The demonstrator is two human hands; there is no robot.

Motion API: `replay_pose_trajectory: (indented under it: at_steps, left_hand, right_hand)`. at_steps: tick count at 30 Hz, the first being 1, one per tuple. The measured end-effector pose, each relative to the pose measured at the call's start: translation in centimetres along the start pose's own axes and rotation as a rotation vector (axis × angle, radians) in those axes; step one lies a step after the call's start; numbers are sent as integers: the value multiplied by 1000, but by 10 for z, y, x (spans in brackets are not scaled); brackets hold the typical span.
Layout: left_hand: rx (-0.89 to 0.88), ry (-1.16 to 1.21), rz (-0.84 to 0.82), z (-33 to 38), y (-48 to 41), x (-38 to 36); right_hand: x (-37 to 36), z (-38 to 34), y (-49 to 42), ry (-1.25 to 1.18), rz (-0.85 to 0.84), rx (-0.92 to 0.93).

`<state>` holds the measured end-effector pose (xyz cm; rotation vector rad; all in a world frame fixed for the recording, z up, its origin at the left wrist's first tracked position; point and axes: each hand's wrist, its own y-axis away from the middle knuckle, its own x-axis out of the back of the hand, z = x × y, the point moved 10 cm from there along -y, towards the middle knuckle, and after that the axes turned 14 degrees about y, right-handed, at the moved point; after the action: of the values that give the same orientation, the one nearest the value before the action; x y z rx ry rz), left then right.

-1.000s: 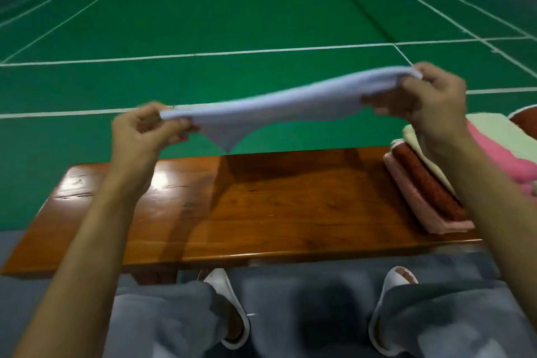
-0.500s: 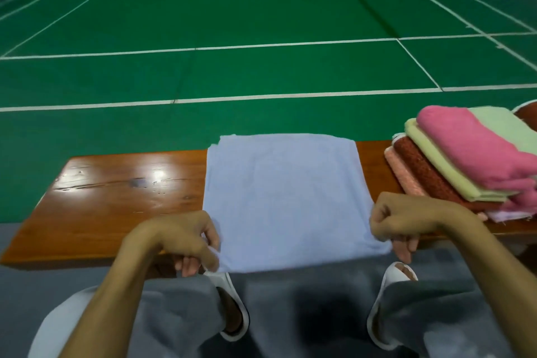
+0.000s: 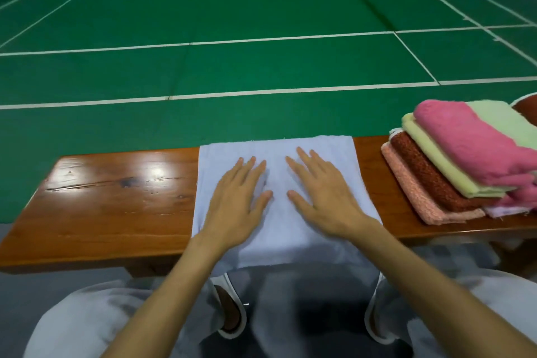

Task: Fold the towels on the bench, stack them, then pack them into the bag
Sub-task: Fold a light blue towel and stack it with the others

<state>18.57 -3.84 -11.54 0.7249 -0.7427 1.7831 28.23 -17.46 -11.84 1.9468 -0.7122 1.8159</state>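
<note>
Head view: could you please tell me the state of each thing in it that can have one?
light blue towel, spread flat across the bench, near edge hanging over the front.
left hand, fingers straight, rests flat on the light blue towel.
right hand, fingers straight, rests flat on the light blue towel.
towel stack, folded, piled at the bench's right end.
pink towel, on top of the stack, loosely folded.
</note>
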Motion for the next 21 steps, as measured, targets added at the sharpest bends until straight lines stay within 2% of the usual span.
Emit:
replay_pose_trajectory:
  at_steps: [2,4,7,11,15,18,21]
  left_hand:
    - [22,-84,-94,-3,2,-26]
    - [48,-158,-115,-10,5,-35]
    - [103,-218,-100,-31,5,-24]
    - [254,-265,-37,-66,13,11]
    - [290,-236,0,-75,17,22]
    - [295,-164,50,-71,18,25]
    - [342,-82,298,-61,22,55]
  right_hand:
    - [-27,-9,0,118,-113,19]
    - [-35,-3,2,159,-149,-4]
    - [-30,25,3,165,-125,-58]
    - [-24,93,15,205,-146,-272]
    - [-22,103,20,191,-136,-315]
    - [-5,101,21,147,3,-399]
    - [24,108,29,116,184,-595]
